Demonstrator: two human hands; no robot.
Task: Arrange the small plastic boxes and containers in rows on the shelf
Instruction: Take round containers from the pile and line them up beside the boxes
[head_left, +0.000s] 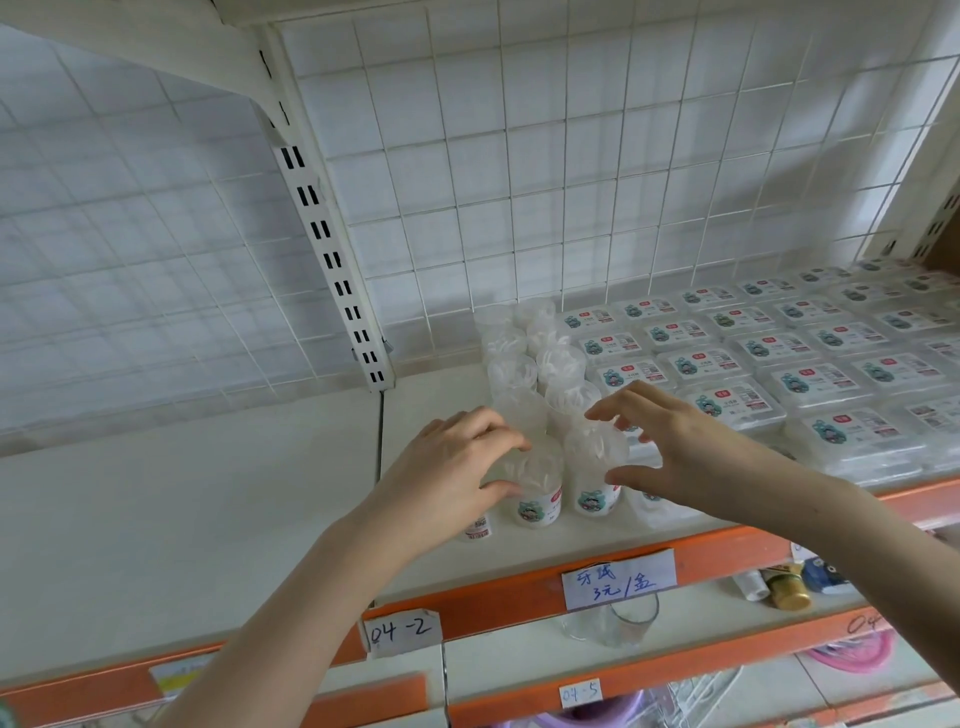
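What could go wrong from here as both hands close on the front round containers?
1. The left hand grips one front round container beside a partly hidden one; a sideways nudge could tip it.
2. The right hand reaches across packed cylinder rows; its fingers could topple some.
3. Both front containers stand near the shelf's orange edge and might fall.

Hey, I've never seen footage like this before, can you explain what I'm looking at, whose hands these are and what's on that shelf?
One picture, from a camera worn on a person's head, looking down at their own bare arms. No machine here. The left hand curls round a clear round container at the shelf front; the right hand curls round its neighbour. More round containers stand in two rows behind. To the right lie rows of flat labelled boxes. A handwritten price tag sticks to the orange shelf edge.
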